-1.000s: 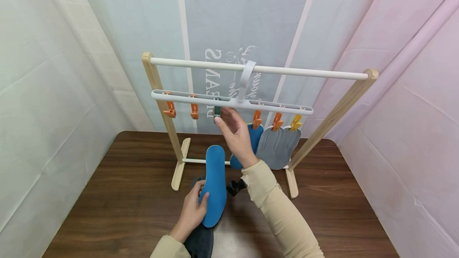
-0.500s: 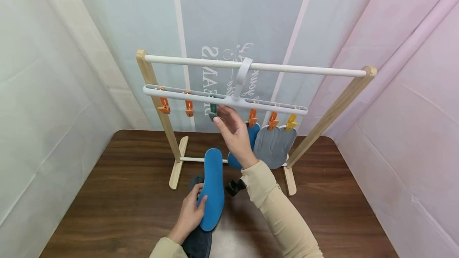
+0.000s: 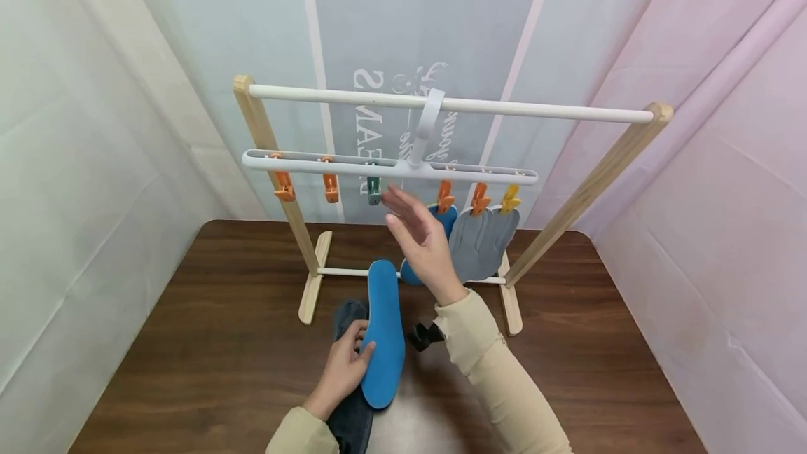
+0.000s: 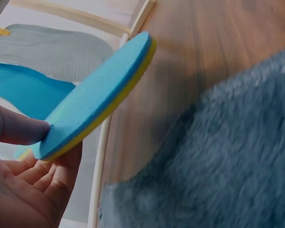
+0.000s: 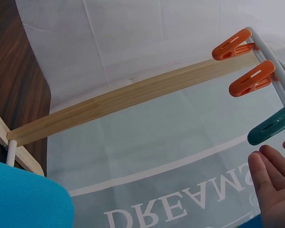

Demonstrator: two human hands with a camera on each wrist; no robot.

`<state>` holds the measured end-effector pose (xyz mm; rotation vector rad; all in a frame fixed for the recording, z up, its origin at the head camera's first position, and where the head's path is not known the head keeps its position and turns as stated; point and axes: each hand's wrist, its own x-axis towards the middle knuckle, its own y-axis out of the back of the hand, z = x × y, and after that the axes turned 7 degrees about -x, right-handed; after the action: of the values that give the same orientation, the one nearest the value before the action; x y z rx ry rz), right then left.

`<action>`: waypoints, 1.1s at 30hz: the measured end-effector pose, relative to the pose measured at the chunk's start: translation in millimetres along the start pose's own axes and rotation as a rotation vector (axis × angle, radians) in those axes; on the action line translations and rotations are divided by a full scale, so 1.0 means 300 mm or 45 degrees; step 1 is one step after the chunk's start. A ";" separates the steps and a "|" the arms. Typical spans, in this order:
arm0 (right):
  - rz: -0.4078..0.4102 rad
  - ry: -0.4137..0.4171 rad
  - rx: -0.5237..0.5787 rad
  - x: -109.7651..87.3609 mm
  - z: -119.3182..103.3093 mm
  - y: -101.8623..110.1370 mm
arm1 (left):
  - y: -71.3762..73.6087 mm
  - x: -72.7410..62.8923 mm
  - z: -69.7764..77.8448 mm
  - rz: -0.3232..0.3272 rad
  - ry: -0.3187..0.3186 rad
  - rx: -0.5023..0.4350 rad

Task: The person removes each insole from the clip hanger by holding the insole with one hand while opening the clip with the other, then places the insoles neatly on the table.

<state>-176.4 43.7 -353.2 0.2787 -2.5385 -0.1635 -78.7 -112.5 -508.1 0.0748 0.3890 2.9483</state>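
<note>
**Now one insole in the hand, three on the hanger**

Now the left hand (image 3: pixel 343 373) holds a blue insole (image 3: pixel 383 342) near the front of the brown table (image 3: pixel 208 342). The thumb and the fingers pinch its lower half, and the insole stands tilted, with the toe end pointing far, toward the rack. From the left wrist view the insole (image 4: pixel 97 97) shows a yellow underside, and the thumb (image 4: pixel 16 128) presses on its blue face. Just under this hand lies a dark furry slipper (image 3: pixel 349 405).

The right hand (image 3: pixel 425 240) is raised with straight, relaxed fingers and grips nothing. Its fingertips are just beside the green clip (image 3: pixel 374 191), but they do not touch it; the right wrist view shows the same clip (image 5: pixel 273 126) a little apart from the fingers (image 5: pixel 268 166).

The white hanger (image 3: pixel 391 168) hangs from the white bar of a wooden rack (image 3: pixel 271 153). On its left part are two orange clips (image 3: pixel 305 186). On its right part another blue insole (image 3: pixel 412 268) and two grey insoles (image 3: pixel 482 244) hang from clips.
</note>
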 end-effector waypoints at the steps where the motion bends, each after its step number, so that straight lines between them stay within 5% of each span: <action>1: -0.007 0.002 0.004 -0.005 -0.001 0.003 | -0.002 0.000 0.002 -0.015 0.014 -0.007; 22: 0.068 0.043 -0.028 -0.080 -0.021 0.046 | -0.062 -0.001 0.008 -0.299 0.205 -0.073; 33: 0.130 0.047 0.008 -0.099 -0.006 0.065 | -0.112 0.019 -0.015 -0.347 0.225 -0.063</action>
<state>-154.4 69.5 -363.9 0.1528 -2.5106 -0.1104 -79.4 -80.6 -521.1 -0.2279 0.3201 2.6993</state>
